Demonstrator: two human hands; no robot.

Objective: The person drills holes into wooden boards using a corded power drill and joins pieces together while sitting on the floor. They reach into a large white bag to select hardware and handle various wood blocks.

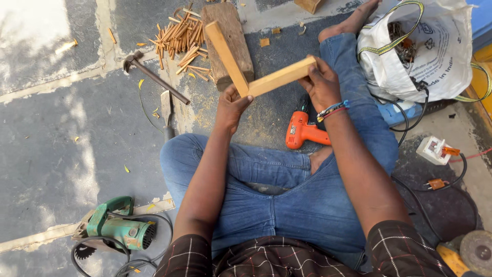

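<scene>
I sit on the floor in blue jeans and hold two pale wooden bars joined in an L shape (pixel 266 82) above my knees. My left hand (pixel 231 106) grips the corner where the bars meet. My right hand (pixel 322 84) holds the far end of the shorter bar. The longer bar (pixel 225 55) points away from me over a thick wooden block (pixel 230 31). An orange power drill (pixel 302 131) lies on the floor between my legs, just below my right wrist.
A hammer (pixel 154 76) and a chisel (pixel 167 110) lie left of the block, beside a heap of small wooden sticks (pixel 179 38). A green circular saw (pixel 118 228) sits at lower left. A white bag (pixel 425 48), a socket box (pixel 435 150) and cables are on the right.
</scene>
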